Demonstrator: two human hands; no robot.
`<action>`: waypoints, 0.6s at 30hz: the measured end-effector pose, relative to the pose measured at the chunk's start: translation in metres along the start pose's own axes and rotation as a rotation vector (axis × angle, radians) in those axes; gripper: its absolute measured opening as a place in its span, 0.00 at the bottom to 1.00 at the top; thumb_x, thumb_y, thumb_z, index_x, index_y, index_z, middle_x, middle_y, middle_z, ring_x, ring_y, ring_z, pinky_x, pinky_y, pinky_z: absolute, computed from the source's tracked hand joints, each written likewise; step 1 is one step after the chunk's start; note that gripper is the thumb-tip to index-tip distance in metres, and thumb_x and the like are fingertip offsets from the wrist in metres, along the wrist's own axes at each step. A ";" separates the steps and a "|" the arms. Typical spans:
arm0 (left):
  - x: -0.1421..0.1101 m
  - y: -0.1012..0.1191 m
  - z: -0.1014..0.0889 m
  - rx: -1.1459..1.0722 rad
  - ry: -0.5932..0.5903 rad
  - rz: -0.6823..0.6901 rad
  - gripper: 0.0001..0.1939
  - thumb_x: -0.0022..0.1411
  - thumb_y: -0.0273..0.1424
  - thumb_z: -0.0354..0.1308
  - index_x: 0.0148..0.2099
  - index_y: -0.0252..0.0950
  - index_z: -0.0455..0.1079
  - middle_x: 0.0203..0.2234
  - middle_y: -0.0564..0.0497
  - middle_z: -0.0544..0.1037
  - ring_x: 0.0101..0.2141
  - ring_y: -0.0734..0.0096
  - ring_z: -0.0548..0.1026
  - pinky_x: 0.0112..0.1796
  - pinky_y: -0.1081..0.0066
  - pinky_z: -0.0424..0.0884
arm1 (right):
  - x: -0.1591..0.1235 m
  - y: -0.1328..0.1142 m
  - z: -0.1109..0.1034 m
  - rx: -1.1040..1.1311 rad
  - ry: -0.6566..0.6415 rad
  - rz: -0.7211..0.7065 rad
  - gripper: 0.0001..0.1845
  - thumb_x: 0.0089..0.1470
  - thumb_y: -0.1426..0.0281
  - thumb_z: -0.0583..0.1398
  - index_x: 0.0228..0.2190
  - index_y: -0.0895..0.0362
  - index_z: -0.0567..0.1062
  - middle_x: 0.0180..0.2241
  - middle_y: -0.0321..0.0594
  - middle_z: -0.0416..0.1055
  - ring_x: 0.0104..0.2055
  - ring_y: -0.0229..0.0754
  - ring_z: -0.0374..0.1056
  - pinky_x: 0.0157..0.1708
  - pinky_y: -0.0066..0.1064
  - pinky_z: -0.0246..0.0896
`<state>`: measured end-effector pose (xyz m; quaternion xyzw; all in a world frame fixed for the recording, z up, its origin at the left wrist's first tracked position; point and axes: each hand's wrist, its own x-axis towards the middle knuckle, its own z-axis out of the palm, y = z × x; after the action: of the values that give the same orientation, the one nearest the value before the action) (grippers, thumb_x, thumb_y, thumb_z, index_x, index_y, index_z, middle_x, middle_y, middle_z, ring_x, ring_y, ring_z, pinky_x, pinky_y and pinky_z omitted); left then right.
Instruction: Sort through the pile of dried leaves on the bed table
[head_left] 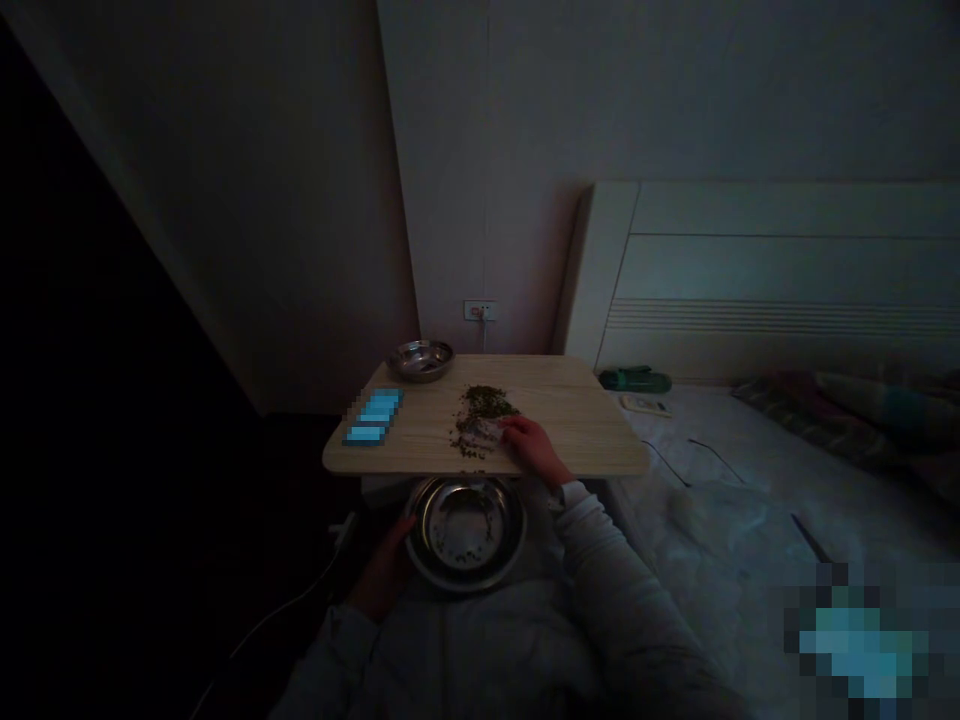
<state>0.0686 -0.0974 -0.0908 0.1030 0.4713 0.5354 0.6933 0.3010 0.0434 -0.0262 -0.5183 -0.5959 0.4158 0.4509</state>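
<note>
My left hand [390,570] grips the rim of a metal bowl [466,578], held just below the table's near edge. Small dark bits lie on the bowl's bottom. Over the wooden table [577,405], my right hand [531,446] has its fingers closed on a pale thin piece [481,434], perhaps paper or plastic; its kind is too dim to tell. That piece rests among a heap of small green-brown bits [487,401], like seeds or dried leaves. Some of them are scattered toward the near edge, above the bowl.
A second metal bowl [421,361] stands at the table's far left corner. Left of the heap is a blurred-out bright screen [375,416]. On the bed [720,540] at right lie a green item [636,380], a pale remote-like object [646,406] and a blanket. A socket [480,310] is on the wall.
</note>
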 end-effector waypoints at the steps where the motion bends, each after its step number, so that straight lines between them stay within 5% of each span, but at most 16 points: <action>1: 0.000 0.000 0.000 -0.002 -0.001 0.011 0.17 0.60 0.30 0.60 0.52 0.41 0.77 0.42 0.46 0.85 0.59 0.54 0.73 0.58 0.61 0.68 | 0.000 0.000 0.000 0.002 0.000 -0.005 0.12 0.41 0.70 0.56 0.29 0.55 0.78 0.24 0.34 0.75 0.31 0.42 0.69 0.39 0.33 0.65; 18: 0.005 0.000 -0.007 0.008 0.009 0.024 0.18 0.60 0.29 0.60 0.53 0.41 0.77 0.42 0.46 0.85 0.58 0.53 0.74 0.58 0.59 0.69 | 0.001 0.002 0.001 0.005 0.007 0.011 0.12 0.41 0.70 0.56 0.29 0.54 0.78 0.24 0.35 0.75 0.31 0.43 0.69 0.38 0.34 0.65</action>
<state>0.0629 -0.0962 -0.0972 0.1091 0.4752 0.5424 0.6842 0.3003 0.0450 -0.0282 -0.5222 -0.5903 0.4179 0.4519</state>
